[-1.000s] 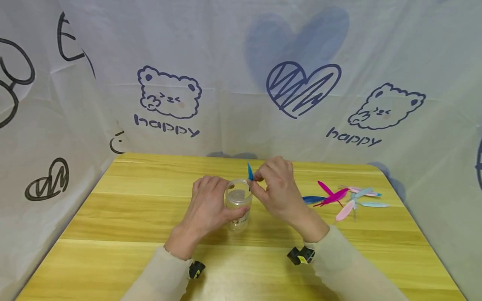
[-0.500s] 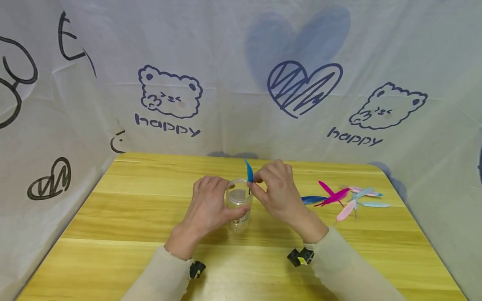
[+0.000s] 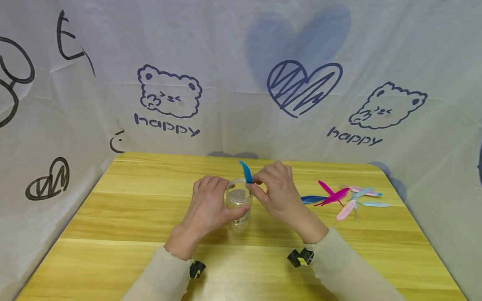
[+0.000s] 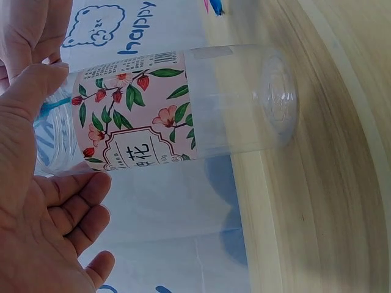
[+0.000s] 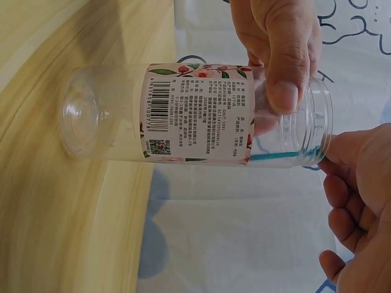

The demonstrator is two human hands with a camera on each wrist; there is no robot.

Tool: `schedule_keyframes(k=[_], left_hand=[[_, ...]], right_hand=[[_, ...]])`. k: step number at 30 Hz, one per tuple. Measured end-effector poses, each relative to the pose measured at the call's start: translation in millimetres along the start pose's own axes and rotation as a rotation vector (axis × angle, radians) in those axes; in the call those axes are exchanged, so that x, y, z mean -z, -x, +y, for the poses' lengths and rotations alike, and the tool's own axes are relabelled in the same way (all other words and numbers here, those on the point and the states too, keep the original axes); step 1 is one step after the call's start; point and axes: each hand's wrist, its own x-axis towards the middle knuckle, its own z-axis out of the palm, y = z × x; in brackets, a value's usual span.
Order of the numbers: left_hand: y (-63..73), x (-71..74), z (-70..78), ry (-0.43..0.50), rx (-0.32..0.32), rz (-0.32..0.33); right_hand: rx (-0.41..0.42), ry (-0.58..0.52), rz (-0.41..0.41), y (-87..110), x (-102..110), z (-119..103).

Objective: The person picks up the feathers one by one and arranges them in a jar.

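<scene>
A clear plastic jar (image 3: 238, 225) without a lid stands on the wooden table, and its pink floral label (image 4: 134, 116) faces the left wrist camera. My left hand (image 3: 208, 205) grips the jar near its neck from the left, the thumb across the front. Between thumb and fingertips, my right hand (image 3: 276, 188) pinches a blue feather (image 3: 246, 172) at the jar's right rim. The feather's vane sticks up above the mouth. In the right wrist view its teal lower part (image 5: 281, 155) runs inside the jar along the wall.
To the right lie loose feathers: a dark blue feather (image 3: 314, 200), magenta feathers (image 3: 335, 195), a pale pink feather (image 3: 345, 210) and light blue feathers (image 3: 374, 205). A white cloth (image 3: 233, 138) with drawings hangs behind the table (image 3: 132, 217).
The blue feather's upper end has tilted to the left and shows more above the rim. My right hand stays at the rim; the left hand and jar have hardly moved.
</scene>
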Motion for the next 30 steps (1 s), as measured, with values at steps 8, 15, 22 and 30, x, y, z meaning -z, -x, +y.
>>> schedule_keyframes(k=[8,15,22,30], left_hand=[[-0.1,0.3,0.2,-0.003,0.007,-0.015],[0.8,1.8,0.8,-0.007,0.008,-0.019],[1.3,1.6,0.9,-0.006,0.016,-0.023],[0.6,0.9,1.9,-0.014,0.022,-0.029]], right_hand=[[0.006,0.001,0.011,0.0,-1,0],[-0.008,-0.005,0.009,0.5,-2,0],[-0.012,-0.032,0.025,4.1,-2,1],[-0.067,-0.035,0.1,15.2,2,13]])
